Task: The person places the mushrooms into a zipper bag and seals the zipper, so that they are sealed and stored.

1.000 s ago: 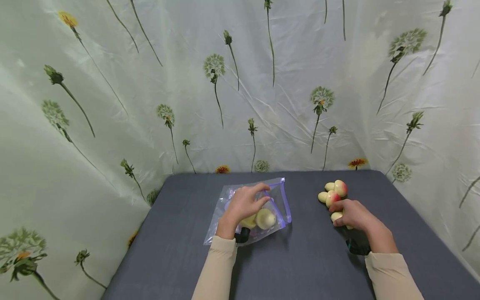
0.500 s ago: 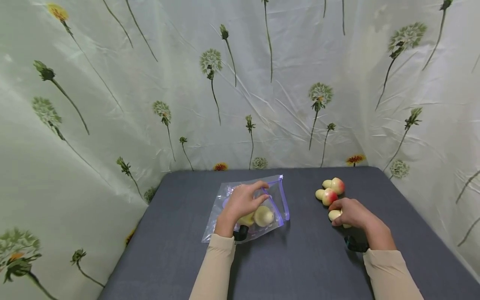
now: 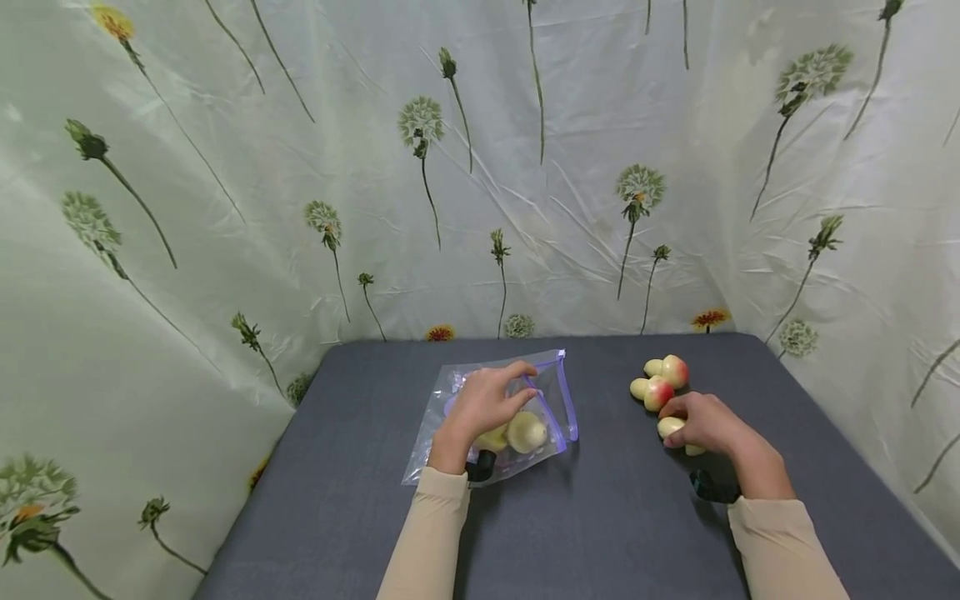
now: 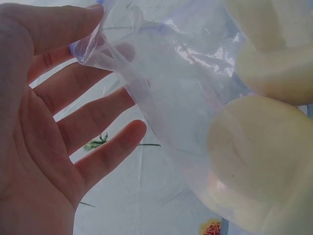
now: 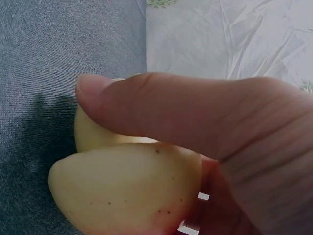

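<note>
My left hand (image 3: 483, 408) pinches the edge of a clear zip bag (image 4: 171, 93) with purple closure strips. The bag's mouth faces right and stands partly open. Through the plastic show pale yellow rounded pieces (image 3: 527, 432), large in the left wrist view. On the right, my right hand (image 3: 705, 423) grips a glossy, cream-coloured mushroom-shaped piece (image 5: 122, 191) low over the table. The thumb lies across it, and the other fingers are mostly hidden behind it. Small dark specks and a reddish blush mark its surface. Just beyond this hand lies a similar red-tinged piece (image 3: 658, 392).
Another mushroom-shaped piece (image 3: 675, 371) with a red blush lies behind the nearer one. Everything is on a dark grey table (image 3: 360, 517). A pale curtain (image 3: 570, 208) printed with dandelions hangs behind and along both sides.
The head view has shifted slightly, moving the whole scene a little up and left in the picture. Both hands keep nearly the same places and holds.
</note>
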Available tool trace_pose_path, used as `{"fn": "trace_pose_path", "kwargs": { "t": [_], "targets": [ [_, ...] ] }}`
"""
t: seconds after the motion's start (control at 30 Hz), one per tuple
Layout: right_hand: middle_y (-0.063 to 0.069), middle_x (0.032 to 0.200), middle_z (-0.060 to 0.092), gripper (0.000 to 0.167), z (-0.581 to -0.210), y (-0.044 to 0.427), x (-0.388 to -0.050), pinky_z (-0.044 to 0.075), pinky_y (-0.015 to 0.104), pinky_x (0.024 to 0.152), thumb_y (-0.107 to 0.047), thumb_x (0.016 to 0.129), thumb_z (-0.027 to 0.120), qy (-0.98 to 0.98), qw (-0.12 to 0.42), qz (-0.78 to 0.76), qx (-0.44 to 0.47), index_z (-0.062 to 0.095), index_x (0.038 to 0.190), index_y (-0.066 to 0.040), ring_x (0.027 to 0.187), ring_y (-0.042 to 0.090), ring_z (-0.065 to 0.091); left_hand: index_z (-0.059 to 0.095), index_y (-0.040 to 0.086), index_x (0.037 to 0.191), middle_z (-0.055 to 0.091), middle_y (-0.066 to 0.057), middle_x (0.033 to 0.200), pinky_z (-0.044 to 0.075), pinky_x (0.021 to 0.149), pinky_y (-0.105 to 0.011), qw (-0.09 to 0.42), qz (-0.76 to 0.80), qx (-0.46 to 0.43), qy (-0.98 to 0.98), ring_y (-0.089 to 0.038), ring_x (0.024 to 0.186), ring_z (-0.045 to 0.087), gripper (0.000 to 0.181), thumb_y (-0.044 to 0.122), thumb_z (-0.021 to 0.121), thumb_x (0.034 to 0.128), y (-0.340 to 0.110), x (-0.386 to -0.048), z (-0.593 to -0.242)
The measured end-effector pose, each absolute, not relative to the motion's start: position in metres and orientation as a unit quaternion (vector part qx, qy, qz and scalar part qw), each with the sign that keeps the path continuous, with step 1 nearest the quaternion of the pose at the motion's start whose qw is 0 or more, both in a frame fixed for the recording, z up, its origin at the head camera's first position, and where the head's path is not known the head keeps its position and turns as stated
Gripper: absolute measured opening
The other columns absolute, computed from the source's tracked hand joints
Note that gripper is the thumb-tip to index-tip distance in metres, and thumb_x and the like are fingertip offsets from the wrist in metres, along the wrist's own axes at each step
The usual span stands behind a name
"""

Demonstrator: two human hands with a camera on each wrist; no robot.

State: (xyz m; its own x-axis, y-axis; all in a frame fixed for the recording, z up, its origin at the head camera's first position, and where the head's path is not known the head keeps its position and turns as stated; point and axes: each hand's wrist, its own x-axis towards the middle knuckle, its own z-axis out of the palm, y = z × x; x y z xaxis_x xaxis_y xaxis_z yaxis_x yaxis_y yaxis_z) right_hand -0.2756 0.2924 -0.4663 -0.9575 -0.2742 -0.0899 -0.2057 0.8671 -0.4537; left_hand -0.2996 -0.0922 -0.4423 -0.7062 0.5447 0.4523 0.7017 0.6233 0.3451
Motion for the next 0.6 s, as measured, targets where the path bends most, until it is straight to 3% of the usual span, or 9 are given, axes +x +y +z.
{"fn": "trace_pose_path", "kwargs": {
  "t": [0.6],
  "targets": [
    [0.001,0.094,0.069,0.033,-0.456,0.293,-0.268,0.046,0.037,0.068,-0.022,0.074,0.089,0.958,0.063,-0.247,-0.132,0.072,0.101,-0.009,0.078,0.019,0.055,0.067,0.017,0.126,0.047,0.013,0.061,0.028,0.047,-0.024,0.142,-0.262,-0.354,-0.886,-0.004,0.044,0.023,0.031,0.034,0.065,0.1003,-0.093,-0.300,-0.441]
  ]
}}
